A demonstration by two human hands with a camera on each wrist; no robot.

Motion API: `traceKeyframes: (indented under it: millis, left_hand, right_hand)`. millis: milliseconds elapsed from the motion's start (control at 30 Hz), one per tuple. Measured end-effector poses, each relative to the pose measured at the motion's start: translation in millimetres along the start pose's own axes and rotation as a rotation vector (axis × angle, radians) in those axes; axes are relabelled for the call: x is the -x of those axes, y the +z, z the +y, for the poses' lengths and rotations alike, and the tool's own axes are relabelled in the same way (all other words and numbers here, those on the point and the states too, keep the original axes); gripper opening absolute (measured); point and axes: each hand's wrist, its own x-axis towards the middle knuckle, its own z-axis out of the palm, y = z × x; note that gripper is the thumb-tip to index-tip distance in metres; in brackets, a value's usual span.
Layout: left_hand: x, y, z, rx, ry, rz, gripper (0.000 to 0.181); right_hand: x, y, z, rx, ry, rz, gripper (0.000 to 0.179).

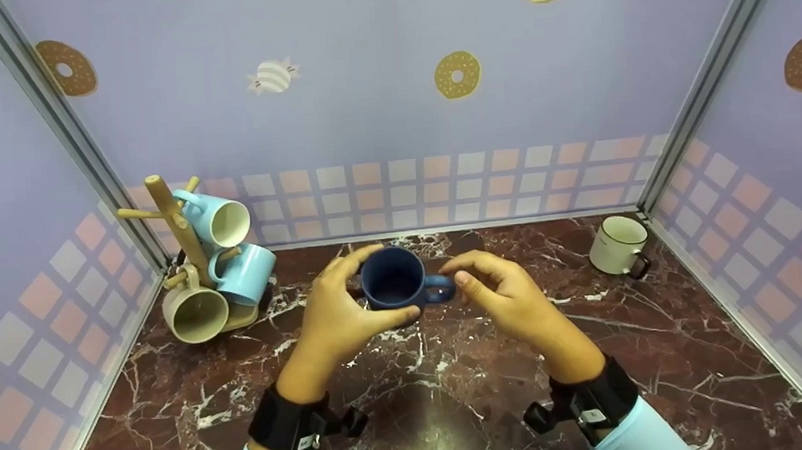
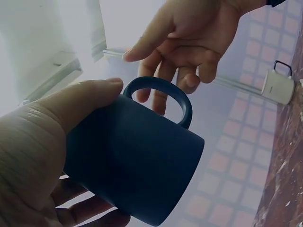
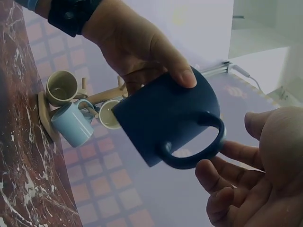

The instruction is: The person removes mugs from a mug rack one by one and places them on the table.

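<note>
A dark blue mug is held up over the table by my left hand, its thumb along the near side and its fingers round the far side. The mug's mouth faces up toward the head camera, and its handle points right. Beside that handle is my right hand, fingers loosely bent and thumb apart from them. In the right wrist view its fingertips are right at the handle's outer curve, with nothing gripped between thumb and fingers.
At the left, a wooden mug tree carries an upper light blue mug, a lower light blue mug and a beige mug. A cream mug with a dark handle stands at the back right on the marbled table. Patterned walls enclose three sides.
</note>
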Motion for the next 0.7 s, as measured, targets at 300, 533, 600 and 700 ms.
traceKeyframes:
  millis: [300, 533, 600, 700]
  left_hand:
    - [4.7, 10.4, -1.4, 0.013, 0.018, -0.072, 0.099]
    - [5.9, 14.6, -2.8, 0.010, 0.013, -0.093, 0.100]
    - [5.4, 16.0, -3.4, 0.013, 0.014, -0.098, 0.100]
    - [5.5, 17.6, -3.1, 0.013, 0.001, -0.105, 0.101]
  right_hand:
    - [-1.2, 1, 1, 0.016, 0.080, -0.120, 0.027]
    - [-1.8, 2, 3, 0.047, 0.111, -0.183, 0.032]
    - [-1.8, 2, 4, 0.059, 0.128, -0.189, 0.033]
    - [-1.7, 2, 5, 0.076, 0.155, -0.186, 0.037]
